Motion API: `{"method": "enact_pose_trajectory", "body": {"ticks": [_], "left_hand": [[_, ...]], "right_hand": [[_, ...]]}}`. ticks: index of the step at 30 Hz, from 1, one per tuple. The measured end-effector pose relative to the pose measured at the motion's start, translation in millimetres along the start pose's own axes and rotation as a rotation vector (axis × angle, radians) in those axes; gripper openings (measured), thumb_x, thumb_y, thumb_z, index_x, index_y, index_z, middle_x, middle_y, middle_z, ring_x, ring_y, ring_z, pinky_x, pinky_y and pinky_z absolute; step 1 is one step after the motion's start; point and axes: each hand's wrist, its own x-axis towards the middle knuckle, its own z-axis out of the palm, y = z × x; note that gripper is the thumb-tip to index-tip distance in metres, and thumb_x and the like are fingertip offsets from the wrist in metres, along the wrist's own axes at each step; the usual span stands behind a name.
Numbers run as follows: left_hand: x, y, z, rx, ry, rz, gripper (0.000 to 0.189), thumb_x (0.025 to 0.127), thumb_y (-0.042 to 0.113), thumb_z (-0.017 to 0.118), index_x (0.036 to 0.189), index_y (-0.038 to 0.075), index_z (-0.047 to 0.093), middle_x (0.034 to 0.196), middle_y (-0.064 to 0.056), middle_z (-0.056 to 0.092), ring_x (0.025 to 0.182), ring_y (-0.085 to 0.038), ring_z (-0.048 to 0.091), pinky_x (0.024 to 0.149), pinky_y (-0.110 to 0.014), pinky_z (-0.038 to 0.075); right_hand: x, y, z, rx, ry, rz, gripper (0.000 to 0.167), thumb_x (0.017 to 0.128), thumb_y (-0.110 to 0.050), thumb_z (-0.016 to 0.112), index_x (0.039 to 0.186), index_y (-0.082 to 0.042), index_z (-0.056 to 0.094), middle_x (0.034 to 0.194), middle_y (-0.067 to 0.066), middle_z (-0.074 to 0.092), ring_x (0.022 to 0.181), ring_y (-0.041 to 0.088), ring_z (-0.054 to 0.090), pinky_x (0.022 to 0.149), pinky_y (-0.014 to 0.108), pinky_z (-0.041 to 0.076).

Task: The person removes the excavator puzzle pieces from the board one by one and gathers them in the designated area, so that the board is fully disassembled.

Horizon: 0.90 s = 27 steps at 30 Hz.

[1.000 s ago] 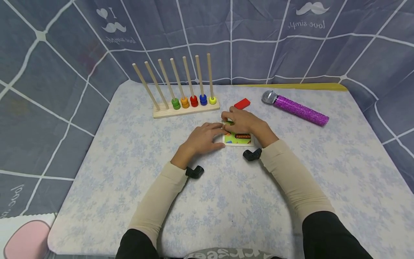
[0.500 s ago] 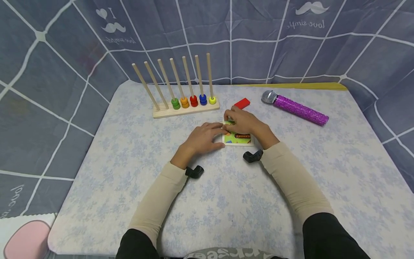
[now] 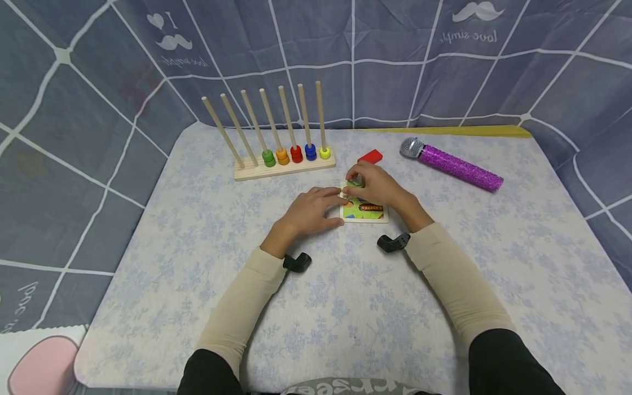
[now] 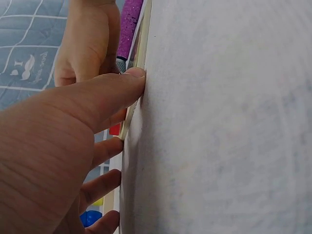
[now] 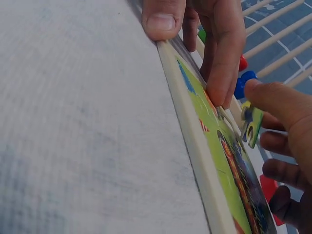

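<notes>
A jigsaw board [image 3: 365, 221] with a pale wooden rim and a green picture lies flat on the table. My left hand [image 3: 312, 212] rests at its left side, the fingers extended; in the right wrist view, the index fingertip [image 5: 222, 95] presses on the picture and the thumb touches the rim's corner. Above the board's far part, my right hand [image 3: 379, 186] pinches a small green-and-yellow puzzle piece [image 5: 252, 127] between thumb and fingers. The piece is tilted and apart from the board in the right wrist view. A printed brown caterpillar-like shape [image 3: 371, 208] shows on the picture.
A wooden peg rack [image 3: 283, 171] with several upright rods and coloured rings stands behind the left hand. Beyond the right hand lies a red block [image 3: 370, 157]. A purple glitter microphone [image 3: 459, 168] lies farther right. A grey-blue curtain [image 3: 380, 90] hangs behind the table.
My right hand has shifted a little to the right and raised its fingers, uncovering more of the board's far part. The left hand and the board have stayed in place.
</notes>
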Motion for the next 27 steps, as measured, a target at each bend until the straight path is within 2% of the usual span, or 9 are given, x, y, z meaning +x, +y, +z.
{"method": "enact_pose_trajectory", "body": {"ticks": [6, 9, 17, 21, 27], "left_hand": [[1.1, 0.7, 0.8, -0.004, -0.01, -0.01, 0.053, 0.097, 0.047, 0.067, 0.145, 0.027, 0.057, 0.158, -0.005, 0.04, 0.139, -0.031, 0.041, 0.103, -0.053, 0.041], [1.2, 0.3, 1.4, 0.0, -0.011, -0.009, 0.053, 0.097, 0.047, 0.066, 0.146, 0.027, 0.057, 0.159, -0.004, 0.039, 0.14, -0.031, 0.04, 0.104, -0.053, 0.041], [-2.6, -3.7, 2.7, -0.016, -0.015, -0.043, 0.055, 0.097, 0.046, 0.066, 0.147, 0.027, 0.056, 0.159, -0.003, 0.038, 0.141, -0.03, 0.038, 0.106, -0.052, 0.038], [-3.0, -4.7, 3.6, -0.02, -0.004, -0.032, 0.055, 0.097, 0.046, 0.066, 0.147, 0.026, 0.056, 0.159, -0.004, 0.038, 0.141, -0.03, 0.038, 0.106, -0.053, 0.038], [1.0, -1.9, 4.7, -0.029, 0.011, -0.011, 0.054, 0.097, 0.046, 0.067, 0.146, 0.026, 0.057, 0.159, -0.004, 0.039, 0.14, -0.031, 0.039, 0.105, -0.053, 0.039]], "right_hand": [[-6.8, -2, -8, 0.098, 0.038, 0.062, 0.032, 0.093, -0.025, 0.077, 0.114, -0.003, 0.065, 0.112, 0.009, 0.064, 0.103, 0.027, 0.062, 0.091, 0.045, 0.048], [-13.7, -2, -18, 0.114, 0.044, 0.1, 0.033, 0.093, -0.024, 0.076, 0.114, -0.001, 0.065, 0.113, 0.01, 0.066, 0.106, 0.028, 0.063, 0.092, 0.047, 0.049], [-48.0, 19, -48, -0.007, 0.029, 0.204, 0.033, 0.093, -0.021, 0.076, 0.115, 0.001, 0.066, 0.111, 0.014, 0.066, 0.104, 0.031, 0.062, 0.09, 0.048, 0.048], [-68.0, 34, -61, -0.095, 0.026, 0.251, 0.032, 0.092, -0.02, 0.077, 0.114, 0.0, 0.066, 0.111, 0.015, 0.067, 0.103, 0.032, 0.063, 0.09, 0.05, 0.048], [-88.0, 45, -67, -0.128, 0.05, 0.258, 0.031, 0.092, -0.019, 0.077, 0.113, 0.001, 0.066, 0.109, 0.017, 0.065, 0.1, 0.033, 0.062, 0.089, 0.051, 0.047]]}}
